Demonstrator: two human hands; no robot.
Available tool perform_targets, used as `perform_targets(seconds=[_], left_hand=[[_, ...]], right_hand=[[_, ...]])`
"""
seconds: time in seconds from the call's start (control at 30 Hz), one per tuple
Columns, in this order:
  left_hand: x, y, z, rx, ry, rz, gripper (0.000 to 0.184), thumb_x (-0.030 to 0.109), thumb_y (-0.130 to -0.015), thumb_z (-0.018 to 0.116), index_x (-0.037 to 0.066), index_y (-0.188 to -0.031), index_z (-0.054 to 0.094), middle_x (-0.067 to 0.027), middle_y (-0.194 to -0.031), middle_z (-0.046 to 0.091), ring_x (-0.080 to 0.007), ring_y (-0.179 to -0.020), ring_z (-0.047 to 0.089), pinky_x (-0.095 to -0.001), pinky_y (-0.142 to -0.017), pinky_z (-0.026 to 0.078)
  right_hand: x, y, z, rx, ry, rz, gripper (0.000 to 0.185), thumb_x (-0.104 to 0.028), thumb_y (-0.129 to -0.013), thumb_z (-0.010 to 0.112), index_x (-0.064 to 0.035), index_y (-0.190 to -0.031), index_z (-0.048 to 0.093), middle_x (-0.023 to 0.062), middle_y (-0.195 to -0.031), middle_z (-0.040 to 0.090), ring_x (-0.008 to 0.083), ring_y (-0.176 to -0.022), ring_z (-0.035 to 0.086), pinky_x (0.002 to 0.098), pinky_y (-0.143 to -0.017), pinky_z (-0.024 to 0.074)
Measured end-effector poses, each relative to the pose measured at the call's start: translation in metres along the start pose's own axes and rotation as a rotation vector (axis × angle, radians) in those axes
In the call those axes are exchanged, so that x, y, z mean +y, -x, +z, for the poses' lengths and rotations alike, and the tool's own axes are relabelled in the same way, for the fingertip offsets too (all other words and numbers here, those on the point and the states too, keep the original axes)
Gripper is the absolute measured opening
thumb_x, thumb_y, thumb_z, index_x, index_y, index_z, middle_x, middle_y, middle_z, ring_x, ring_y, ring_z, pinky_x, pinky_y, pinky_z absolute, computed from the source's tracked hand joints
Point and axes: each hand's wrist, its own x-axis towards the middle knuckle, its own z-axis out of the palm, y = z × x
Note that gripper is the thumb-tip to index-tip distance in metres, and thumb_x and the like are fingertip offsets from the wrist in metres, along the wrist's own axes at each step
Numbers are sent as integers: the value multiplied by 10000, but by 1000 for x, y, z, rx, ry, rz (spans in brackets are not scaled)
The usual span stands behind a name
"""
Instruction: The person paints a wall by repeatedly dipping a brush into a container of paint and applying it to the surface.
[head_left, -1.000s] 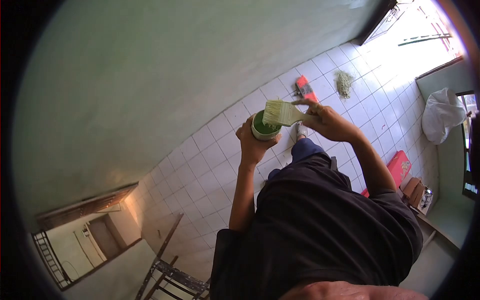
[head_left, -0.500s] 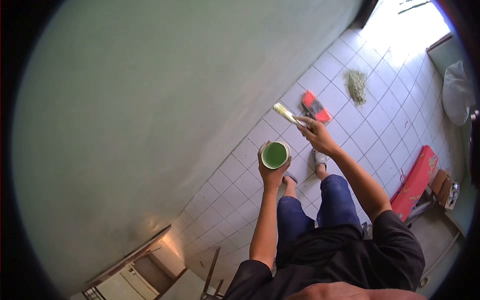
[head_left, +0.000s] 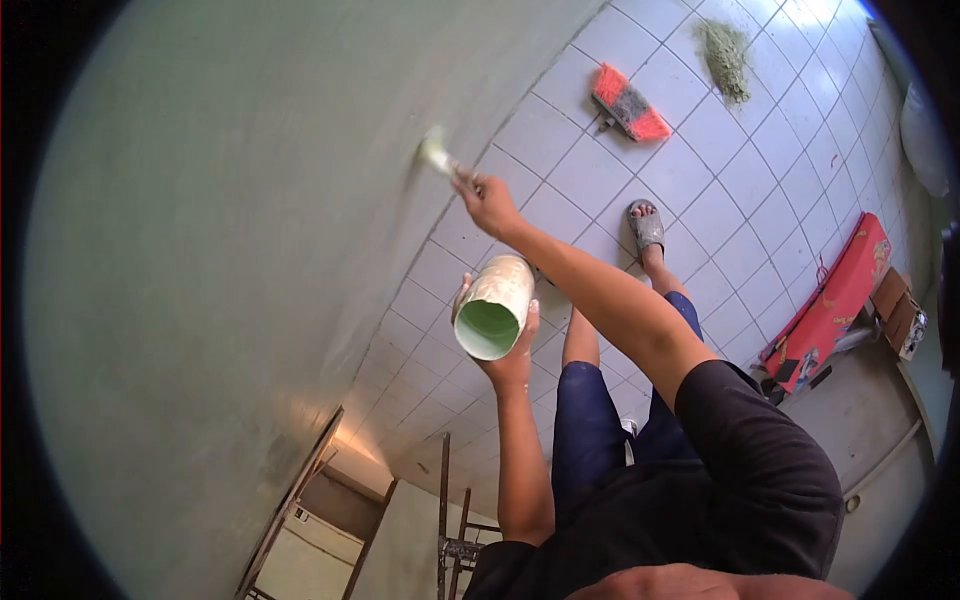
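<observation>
My right hand (head_left: 487, 203) grips the handle of a paintbrush (head_left: 437, 154), whose pale bristles are at the green wall (head_left: 240, 220) and blurred by motion. Below it, my left hand (head_left: 513, 362) is wrapped around a white, paint-smeared tub (head_left: 508, 282). The tub is tilted so that its mouth faces me, and green paint (head_left: 488, 325) shows inside. My left fingers curl along both sides of the tub.
On the tiled floor (head_left: 560, 160) lie a red and grey broom head (head_left: 630, 102) and a heap of greenish debris (head_left: 726, 62). A red case (head_left: 830, 305) leans at the right. Metal legs (head_left: 446, 500) and a doorway (head_left: 320, 520) stand at the lower left.
My right hand has swung left with the paintbrush, bringing it to the wall. My left hand has shifted slightly left and tipped the tub toward me. The view has shifted as well.
</observation>
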Motion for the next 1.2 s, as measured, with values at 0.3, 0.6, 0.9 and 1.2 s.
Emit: perform_targets(seconds=[0.3,0.6,0.9,1.2], left_hand=[[-4,4,-8,-29,15,3,1020,131,-760,899,6,-1575,299,-177,-1629,375,-312,-1494,374,-477,-1240,341],[-5,19,-10,-4,81,-9,991,144,-727,920,27,-1531,353,-164,-1566,417,-326,-1455,411,-479,-1219,371],[-15,47,-46,50,105,-151,966,102,-703,905,13,-1507,378,-161,-1562,424,-325,-1455,407,-489,-1211,388],[-17,48,-45,0,102,-95,998,137,-710,923,29,-1521,353,-159,-1547,427,-324,-1447,414,-490,-1223,368]], right_hand=[[-44,-95,-105,-331,278,-110,382,-265,-999,721,-83,-1335,719,133,-794,726,152,-686,552,382,-718,521],[-33,-99,-116,399,-81,-77,311,-273,-1062,644,-31,-1209,772,-64,-674,514,29,-580,399,275,-495,308],[-4,45,44,-300,88,-203,286,-180,-1011,622,-71,-1246,743,259,-1019,741,396,-879,712,428,-847,556],[-54,-98,-139,198,-115,-223,324,-244,-1055,654,15,-1225,749,-22,-751,630,101,-613,518,344,-556,436]])
